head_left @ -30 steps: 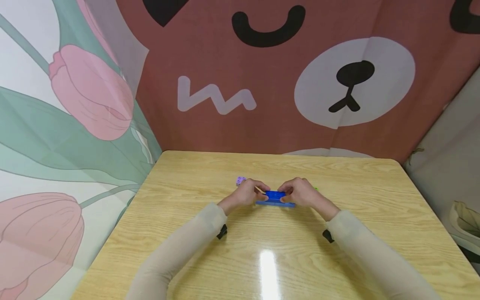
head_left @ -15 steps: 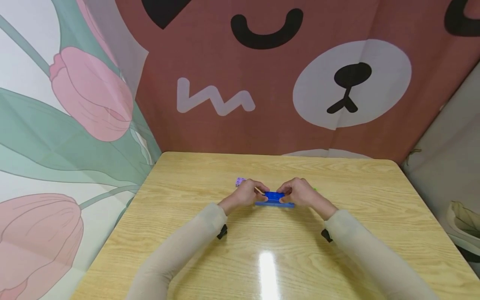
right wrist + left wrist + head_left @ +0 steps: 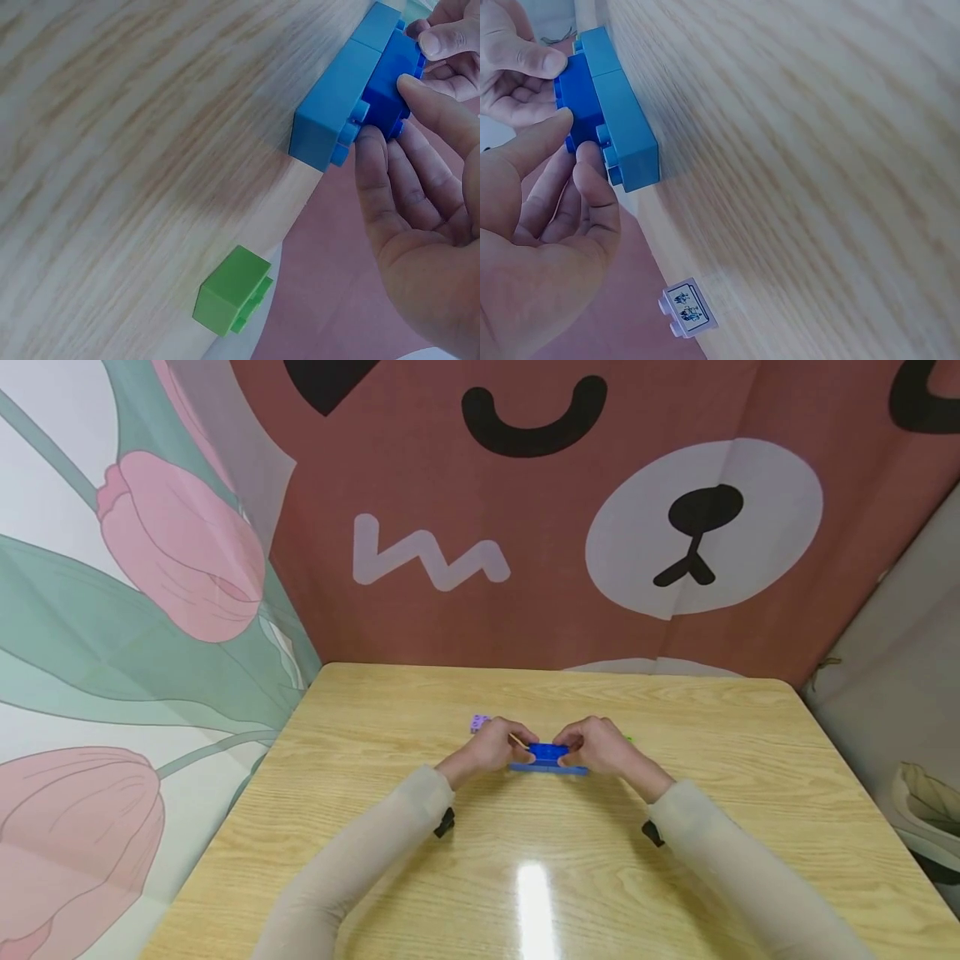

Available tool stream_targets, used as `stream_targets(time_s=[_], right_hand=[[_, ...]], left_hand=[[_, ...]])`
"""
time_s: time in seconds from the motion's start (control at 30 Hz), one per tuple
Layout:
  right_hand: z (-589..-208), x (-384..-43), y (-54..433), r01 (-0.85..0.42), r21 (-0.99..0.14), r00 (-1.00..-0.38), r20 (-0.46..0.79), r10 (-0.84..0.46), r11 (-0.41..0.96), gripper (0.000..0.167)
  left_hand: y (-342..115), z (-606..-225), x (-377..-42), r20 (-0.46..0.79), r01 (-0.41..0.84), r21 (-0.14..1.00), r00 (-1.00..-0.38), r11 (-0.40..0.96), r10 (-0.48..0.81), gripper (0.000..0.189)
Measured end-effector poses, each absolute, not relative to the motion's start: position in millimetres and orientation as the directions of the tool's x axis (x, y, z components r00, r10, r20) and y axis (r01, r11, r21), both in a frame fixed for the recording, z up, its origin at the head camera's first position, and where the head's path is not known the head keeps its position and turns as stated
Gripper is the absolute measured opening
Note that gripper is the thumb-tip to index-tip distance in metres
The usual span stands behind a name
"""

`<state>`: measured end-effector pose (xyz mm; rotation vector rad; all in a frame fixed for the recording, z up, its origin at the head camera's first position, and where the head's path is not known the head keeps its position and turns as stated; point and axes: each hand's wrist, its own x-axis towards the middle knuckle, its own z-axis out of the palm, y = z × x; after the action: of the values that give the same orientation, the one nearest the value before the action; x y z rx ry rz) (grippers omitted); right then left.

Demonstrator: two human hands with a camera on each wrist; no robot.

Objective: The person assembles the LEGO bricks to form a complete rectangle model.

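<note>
A dark blue toy building brick (image 3: 548, 752) sits on top of two light blue bricks (image 3: 626, 127) lying end to end, and it straddles their seam. Studs on the light blue row show past the dark brick's ends. My left hand (image 3: 492, 747) pinches the dark brick's left end between thumb and fingers. At the other end, my right hand (image 3: 600, 745) pinches it likewise, thumb on the near side (image 3: 386, 82). The fingers behind the brick are partly hidden in the head view.
Behind my left hand stands a small purple brick (image 3: 478, 723) with a printed picture on one side, seen in the left wrist view. A green brick (image 3: 232, 291) stands beyond my right hand. All are on a wooden table (image 3: 420, 693) backed by a printed cloth.
Both hands keep their grip on the dark blue brick at the same place. The head view has shifted very slightly; nothing else visibly differs.
</note>
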<state>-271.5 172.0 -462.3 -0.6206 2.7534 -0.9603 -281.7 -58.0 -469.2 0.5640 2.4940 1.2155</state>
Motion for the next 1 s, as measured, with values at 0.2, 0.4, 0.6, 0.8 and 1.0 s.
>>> stream_targets(time_s=[0.2, 0.4, 0.6, 0.8, 1.0], right_hand=[[-459.9, -272.1, 171.6, -0.335, -0.615, -0.895, -0.028, -0.444, 0.714, 0.024], [-460.5, -271.7, 170.8, -0.329, -0.615, -0.9, -0.027, -0.436, 0.717, 0.025], [-457.7, -272.3, 170.5, -0.343, -0.603, -0.895, -0.024, -0.445, 0.72, 0.025], [-458.6, -272.6, 171.0, -0.305, -0.618, -0.903, -0.053, -0.425, 0.725, 0.027], [-462.0, -273.2, 173.0, -0.33, -0.608, -0.9, -0.029, -0.436, 0.722, 0.029]], left_hand=[[-58.4, -470.2, -283.2, -0.104, 0.215, 0.79, -0.875, 0.573, 0.473, 0.024], [-57.7, -470.4, -284.5, -0.076, 0.246, 0.786, -0.873, 0.568, 0.482, 0.025], [-57.6, -470.7, -283.9, -0.07, 0.241, 0.79, -0.879, 0.564, 0.472, 0.025], [-58.9, -474.8, -284.4, -0.06, 0.257, 0.775, -0.879, 0.577, 0.472, 0.026], [-60.8, -477.5, -284.1, -0.033, 0.3, 0.754, -0.871, 0.585, 0.49, 0.027]])
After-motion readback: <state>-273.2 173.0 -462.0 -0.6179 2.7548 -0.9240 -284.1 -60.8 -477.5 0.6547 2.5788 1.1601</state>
